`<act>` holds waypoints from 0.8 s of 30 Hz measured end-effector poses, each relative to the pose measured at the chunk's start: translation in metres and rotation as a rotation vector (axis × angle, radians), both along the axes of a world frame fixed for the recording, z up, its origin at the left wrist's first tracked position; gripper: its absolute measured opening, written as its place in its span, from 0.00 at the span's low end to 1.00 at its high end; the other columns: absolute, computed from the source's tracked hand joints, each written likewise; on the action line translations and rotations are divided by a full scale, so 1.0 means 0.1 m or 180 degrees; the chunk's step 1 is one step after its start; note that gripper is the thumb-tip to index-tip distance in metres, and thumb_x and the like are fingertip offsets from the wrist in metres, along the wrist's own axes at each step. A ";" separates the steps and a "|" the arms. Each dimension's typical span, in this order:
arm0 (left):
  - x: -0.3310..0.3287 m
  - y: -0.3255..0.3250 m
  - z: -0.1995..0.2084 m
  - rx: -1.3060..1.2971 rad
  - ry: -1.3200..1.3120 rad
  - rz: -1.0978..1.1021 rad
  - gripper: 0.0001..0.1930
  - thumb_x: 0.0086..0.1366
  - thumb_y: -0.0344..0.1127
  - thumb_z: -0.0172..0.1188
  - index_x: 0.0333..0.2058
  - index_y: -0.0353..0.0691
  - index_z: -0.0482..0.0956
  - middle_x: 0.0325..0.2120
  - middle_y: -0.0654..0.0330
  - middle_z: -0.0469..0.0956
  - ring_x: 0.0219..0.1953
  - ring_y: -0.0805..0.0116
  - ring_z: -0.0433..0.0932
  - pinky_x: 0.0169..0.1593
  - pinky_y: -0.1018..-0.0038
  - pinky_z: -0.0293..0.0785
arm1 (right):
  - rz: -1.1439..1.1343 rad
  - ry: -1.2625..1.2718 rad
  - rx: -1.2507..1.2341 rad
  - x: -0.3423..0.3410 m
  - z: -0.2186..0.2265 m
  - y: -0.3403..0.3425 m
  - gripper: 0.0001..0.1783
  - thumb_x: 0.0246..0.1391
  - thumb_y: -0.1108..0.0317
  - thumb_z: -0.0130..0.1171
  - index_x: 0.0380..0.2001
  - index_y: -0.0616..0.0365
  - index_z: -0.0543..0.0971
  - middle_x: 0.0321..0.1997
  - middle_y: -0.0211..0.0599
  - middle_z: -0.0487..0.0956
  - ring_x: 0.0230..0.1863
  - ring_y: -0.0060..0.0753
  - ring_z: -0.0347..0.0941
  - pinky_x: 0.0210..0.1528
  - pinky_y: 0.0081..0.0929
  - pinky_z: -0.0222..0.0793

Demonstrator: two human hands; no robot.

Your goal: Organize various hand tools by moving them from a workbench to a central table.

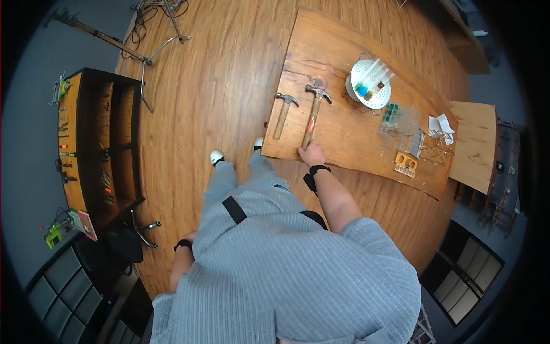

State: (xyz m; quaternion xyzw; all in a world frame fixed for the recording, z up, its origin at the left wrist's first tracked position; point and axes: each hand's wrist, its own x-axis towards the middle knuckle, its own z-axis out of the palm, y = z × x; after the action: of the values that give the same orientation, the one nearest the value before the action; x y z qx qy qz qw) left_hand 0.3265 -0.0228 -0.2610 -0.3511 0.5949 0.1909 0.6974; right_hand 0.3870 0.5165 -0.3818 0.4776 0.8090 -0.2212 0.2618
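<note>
On the wooden table (pixel 344 143) lie two claw hammers with wooden handles. The larger hammer (pixel 313 113) has a red mark on its handle, and its head points away from me. My right hand (pixel 312 153) is at the near end of that handle, at the table's front edge, with its fingers closed around it. To the left of it lies the smaller hammer (pixel 282 119), untouched. My left hand (pixel 189 237) hangs down beside my left thigh, off the table; its fingers are mostly hidden by my clothing.
A white colander (pixel 354 86) with clear tubes stands farther back. Clear plastic containers (pixel 403 123), a wire rack (pixel 420 143), a wooden holder with holes (pixel 405 163) and white paper (pixel 441 127) lie to the right. A black-framed shelf (pixel 137 114) and a metal stand (pixel 146 60) are at left.
</note>
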 end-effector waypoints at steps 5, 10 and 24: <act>0.09 -0.49 -0.56 0.0079 -0.0382 -0.0191 0.26 0.64 0.52 0.59 0.51 0.35 0.77 0.50 0.55 0.79 0.46 0.60 0.78 0.48 0.65 0.73 | 0.0001 -0.0203 -0.0126 -0.07 0.16 -0.08 0.34 0.52 0.46 0.60 0.51 0.63 0.73 0.51 0.56 0.79 0.54 0.52 0.76 0.54 0.45 0.73; 0.25 -1.06 -1.00 0.0062 -0.0487 0.0111 0.26 0.62 0.52 0.60 0.49 0.37 0.79 0.48 0.55 0.80 0.43 0.60 0.79 0.45 0.65 0.74 | 0.0320 -0.0256 -0.0161 -0.22 0.26 -0.41 0.31 0.54 0.46 0.56 0.50 0.64 0.76 0.51 0.56 0.79 0.55 0.52 0.76 0.55 0.46 0.72; 0.57 -2.36 -1.73 0.0787 -0.0962 0.1372 0.23 0.62 0.52 0.61 0.47 0.39 0.80 0.45 0.60 0.83 0.42 0.62 0.81 0.47 0.61 0.76 | 0.0966 -0.0485 -0.0966 -0.87 -0.29 -1.98 0.20 0.59 0.58 0.54 0.41 0.67 0.79 0.29 0.46 0.82 0.28 0.36 0.80 0.27 0.32 0.72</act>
State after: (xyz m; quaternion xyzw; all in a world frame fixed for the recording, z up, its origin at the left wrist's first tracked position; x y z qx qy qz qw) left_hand 0.3835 -0.2583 -0.4338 -0.4062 0.3682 0.3513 0.7589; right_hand 0.3004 0.3187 -0.4109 0.3209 0.8069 -0.2617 0.4212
